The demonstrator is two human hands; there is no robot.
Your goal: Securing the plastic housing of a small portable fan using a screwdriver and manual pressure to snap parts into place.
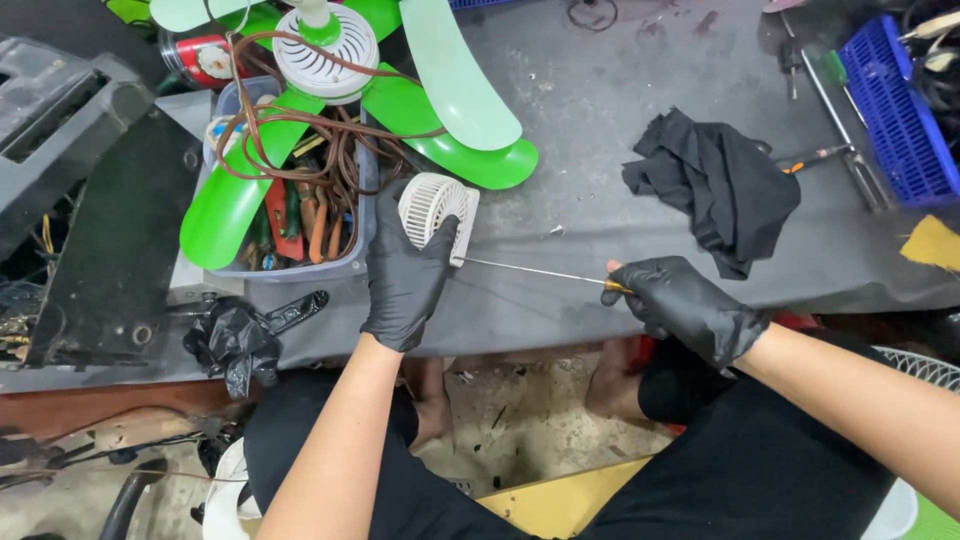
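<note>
My left hand [405,280], in a black glove, grips a small white handheld fan [436,207] with a round slotted grille, held over the front edge of the grey bench [600,120]. My right hand [680,300], also gloved in black, holds a long thin screwdriver [530,271] by its yellow handle. The metal shaft runs left and its tip meets the fan body just below the grille.
A green-bladed ceiling fan [330,45] with brown wire lies on a tub of tools [300,225] at the left. A black cloth [720,185] lies to the right, with a blue crate [895,110] and hand tools beyond. A crumpled black glove [235,345] sits at the bench edge.
</note>
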